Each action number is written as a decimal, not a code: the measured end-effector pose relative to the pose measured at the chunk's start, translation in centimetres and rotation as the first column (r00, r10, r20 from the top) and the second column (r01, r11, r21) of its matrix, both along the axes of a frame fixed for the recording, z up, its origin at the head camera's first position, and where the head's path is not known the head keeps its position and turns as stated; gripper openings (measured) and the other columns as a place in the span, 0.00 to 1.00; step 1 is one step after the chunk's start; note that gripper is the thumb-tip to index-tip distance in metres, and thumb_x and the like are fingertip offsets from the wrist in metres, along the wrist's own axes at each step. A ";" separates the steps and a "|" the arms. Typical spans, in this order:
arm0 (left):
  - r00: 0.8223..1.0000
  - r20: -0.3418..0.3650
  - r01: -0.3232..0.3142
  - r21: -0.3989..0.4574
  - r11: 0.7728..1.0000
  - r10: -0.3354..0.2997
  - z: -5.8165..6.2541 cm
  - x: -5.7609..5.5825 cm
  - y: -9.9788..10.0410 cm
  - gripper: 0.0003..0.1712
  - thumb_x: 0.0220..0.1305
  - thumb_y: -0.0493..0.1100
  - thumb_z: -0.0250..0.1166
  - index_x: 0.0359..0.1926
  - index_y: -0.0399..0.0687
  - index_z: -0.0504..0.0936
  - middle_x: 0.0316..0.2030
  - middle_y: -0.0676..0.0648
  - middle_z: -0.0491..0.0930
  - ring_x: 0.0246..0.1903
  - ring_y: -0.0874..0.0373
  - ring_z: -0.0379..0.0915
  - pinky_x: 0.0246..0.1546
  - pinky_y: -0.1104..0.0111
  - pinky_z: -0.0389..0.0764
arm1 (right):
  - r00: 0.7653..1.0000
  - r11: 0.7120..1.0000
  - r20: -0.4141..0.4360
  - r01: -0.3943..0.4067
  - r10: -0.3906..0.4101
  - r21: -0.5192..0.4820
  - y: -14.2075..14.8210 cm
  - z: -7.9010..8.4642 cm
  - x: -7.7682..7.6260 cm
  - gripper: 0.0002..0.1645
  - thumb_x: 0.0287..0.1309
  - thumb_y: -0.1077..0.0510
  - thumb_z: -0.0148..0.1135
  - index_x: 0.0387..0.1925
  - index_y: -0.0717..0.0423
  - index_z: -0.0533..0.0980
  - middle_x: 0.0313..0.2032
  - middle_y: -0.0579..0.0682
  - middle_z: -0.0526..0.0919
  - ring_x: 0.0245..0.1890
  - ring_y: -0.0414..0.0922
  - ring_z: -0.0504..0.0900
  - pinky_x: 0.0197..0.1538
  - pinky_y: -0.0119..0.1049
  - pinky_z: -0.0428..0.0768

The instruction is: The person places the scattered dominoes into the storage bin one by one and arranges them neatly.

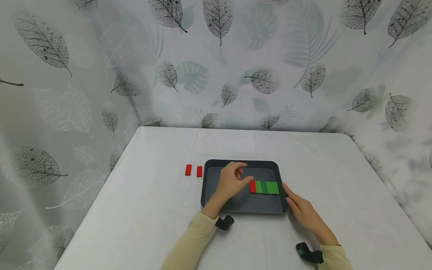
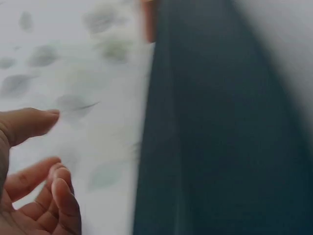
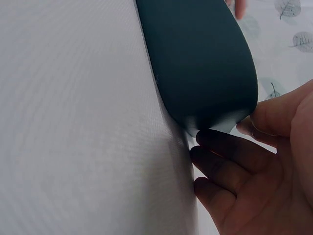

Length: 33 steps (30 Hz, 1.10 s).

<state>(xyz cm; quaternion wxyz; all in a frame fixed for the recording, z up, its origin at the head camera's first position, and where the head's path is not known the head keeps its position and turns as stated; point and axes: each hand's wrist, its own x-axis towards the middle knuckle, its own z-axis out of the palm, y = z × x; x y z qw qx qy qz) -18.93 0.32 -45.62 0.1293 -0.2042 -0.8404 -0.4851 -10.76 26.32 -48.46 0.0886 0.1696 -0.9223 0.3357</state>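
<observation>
A dark grey rectangular tray (image 1: 243, 210) lies on the table. At its right side sits a row of flat tiles: a red tile (image 1: 252, 186) at the left end, then green tiles (image 1: 268, 187) in lighter and darker shades. Over the tray, just left of the red tile, is my left hand (image 1: 232, 180), thumb and index finger curved apart with nothing between them. My right hand (image 1: 305, 212) holds the tray's right edge near the front corner; in the right wrist view its thumb is at the rim and its other fingertips (image 3: 203, 138) lie against the outer wall.
Two loose red tiles, a left one (image 1: 188, 170) and a right one (image 1: 199, 171), lie left of the tray. The white-covered table (image 1: 141, 210) meets leaf-printed cloth at its back and sides. Each wrist wears a black device.
</observation>
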 end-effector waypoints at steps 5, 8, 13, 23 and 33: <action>0.991 -0.126 -0.010 0.228 0.974 0.040 2.4 -1.0 -4.4 0.19 0.52 0.37 0.74 0.46 0.37 0.84 0.31 0.36 0.77 0.25 0.48 0.73 0.28 0.68 0.77 | 1.000 1.000 0.007 0.003 -0.003 -0.011 0.0 0.3 0.1 0.27 0.72 0.63 0.49 0.69 0.64 0.63 0.65 0.65 0.70 0.61 0.62 0.69 0.56 0.06 0.51; 0.992 -0.076 -0.074 0.299 0.951 0.101 3.0 -1.9 -7.6 0.22 0.51 0.36 0.75 0.48 0.36 0.83 0.35 0.34 0.77 0.30 0.40 0.75 0.31 0.63 0.79 | 1.000 1.000 0.010 0.002 -0.002 -0.018 0.1 0.4 0.1 0.27 0.72 0.63 0.49 0.69 0.64 0.63 0.65 0.66 0.70 0.61 0.64 0.69 0.56 0.06 0.50; 0.977 0.129 -0.199 0.288 0.937 0.168 1.8 -3.5 -12.5 0.27 0.53 0.34 0.73 0.55 0.37 0.80 0.43 0.35 0.77 0.40 0.37 0.74 0.38 0.70 0.76 | 1.000 1.000 0.009 0.008 -0.008 -0.016 0.2 0.4 0.1 0.27 0.72 0.63 0.49 0.70 0.64 0.63 0.65 0.66 0.70 0.61 0.62 0.69 0.56 0.06 0.51; 0.888 0.423 -0.259 0.130 0.957 0.183 -2.6 -4.7 -17.9 0.36 0.54 0.36 0.72 0.65 0.43 0.72 0.58 0.35 0.70 0.50 0.43 0.70 0.40 0.69 0.74 | 1.000 1.000 0.017 -0.002 0.003 -0.031 0.2 -0.1 0.2 0.27 0.72 0.62 0.48 0.70 0.63 0.63 0.65 0.65 0.69 0.64 0.48 0.66 0.57 0.07 0.52; 0.879 0.454 -0.172 0.017 0.985 0.146 -4.4 -4.8 -19.3 0.40 0.51 0.33 0.74 0.66 0.41 0.71 0.61 0.37 0.70 0.49 0.46 0.69 0.45 0.68 0.71 | 1.000 1.000 0.018 -0.003 0.003 -0.021 -0.1 0.1 0.3 0.27 0.72 0.62 0.48 0.70 0.64 0.62 0.65 0.66 0.69 0.61 0.62 0.68 0.57 0.06 0.51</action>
